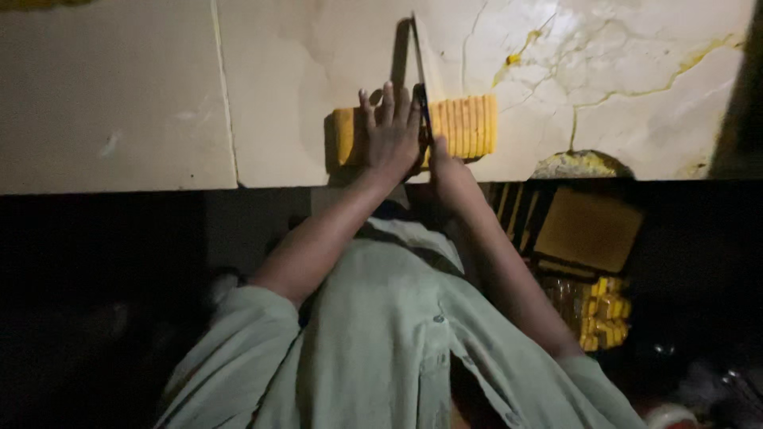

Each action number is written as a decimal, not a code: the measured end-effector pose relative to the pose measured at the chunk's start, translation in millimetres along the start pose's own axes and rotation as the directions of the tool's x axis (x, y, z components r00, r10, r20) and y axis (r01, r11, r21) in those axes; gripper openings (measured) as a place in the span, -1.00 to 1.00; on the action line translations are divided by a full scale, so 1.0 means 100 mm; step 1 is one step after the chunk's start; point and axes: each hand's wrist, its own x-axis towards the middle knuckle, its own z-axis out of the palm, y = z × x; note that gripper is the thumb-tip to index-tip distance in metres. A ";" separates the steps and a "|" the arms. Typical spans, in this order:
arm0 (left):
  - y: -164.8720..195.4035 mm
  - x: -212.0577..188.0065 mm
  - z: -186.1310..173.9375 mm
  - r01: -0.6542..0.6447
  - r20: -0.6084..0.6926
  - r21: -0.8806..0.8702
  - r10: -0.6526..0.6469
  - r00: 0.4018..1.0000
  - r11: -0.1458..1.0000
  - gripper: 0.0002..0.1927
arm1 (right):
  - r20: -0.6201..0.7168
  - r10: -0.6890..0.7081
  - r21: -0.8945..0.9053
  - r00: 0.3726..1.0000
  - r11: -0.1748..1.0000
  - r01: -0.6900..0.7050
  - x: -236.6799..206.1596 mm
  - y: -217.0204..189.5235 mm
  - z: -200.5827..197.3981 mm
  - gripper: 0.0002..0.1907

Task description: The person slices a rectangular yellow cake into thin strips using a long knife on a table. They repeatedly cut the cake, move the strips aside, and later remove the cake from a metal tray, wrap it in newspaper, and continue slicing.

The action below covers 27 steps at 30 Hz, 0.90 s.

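Where the pale stone counter runs off to the left, nothing lies on it but a thin seam and a few scuffs; its front edge drops into deep shadow below. Further right, a long yellow block, soft-looking like a cake or a slab of sweet, lies crosswise near that edge. The left hand rests flat on top of its uncut part, fingers spread and pressing down, thumb toward the person; held so, it seems to pin the block against sliding and to keep the fingers just clear of the blade. Directly beside it stands a long knife, blade upright and pointing away from the person, set down into the block at the boundary between whole and cut. The right hand is curled shut about the handle, close to the counter's edge, though the handle itself is mostly hidden by the hand. Right of the blade the cut slices stand together, thin and even, touching one another and kept in a row as they came off. Beyond them the counter shows yellow-stained cracks. Below the edge, on the right, sit a brown cardboard box and stacked yellow packets in the dark. The person's pale green shirt fills the foreground.
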 end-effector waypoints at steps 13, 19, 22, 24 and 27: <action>-0.02 -0.05 0.03 -0.045 -0.181 -0.209 0.007 0.983 0.977 -0.25 | 0.060 0.067 0.005 0.996 0.998 -0.067 0.16 1.13 0.89 -0.46; -0.11 -0.03 0.08 -0.011 -0.112 -0.031 0.007 0.994 0.999 -0.47 | -0.003 -0.073 -0.084 0.997 0.994 0.073 0.38 0.31 0.30 -0.26; -0.12 -0.08 -0.07 -0.010 -0.085 -0.128 -0.001 0.996 0.992 -0.35 | 0.079 0.014 -0.068 0.997 0.998 -0.008 -0.35 0.17 0.21 -0.10; -0.10 -0.11 -0.15 -0.002 -0.035 -0.156 -0.004 0.999 0.988 -0.29 | 0.281 0.131 -0.148 0.951 0.985 -0.092 -0.82 0.33 0.26 0.00; -0.07 -0.11 -0.16 0.017 0.013 -0.159 -0.016 1.000 0.987 -0.27 | 0.264 0.056 -0.167 0.963 0.986 -0.012 -0.98 0.70 0.54 -0.14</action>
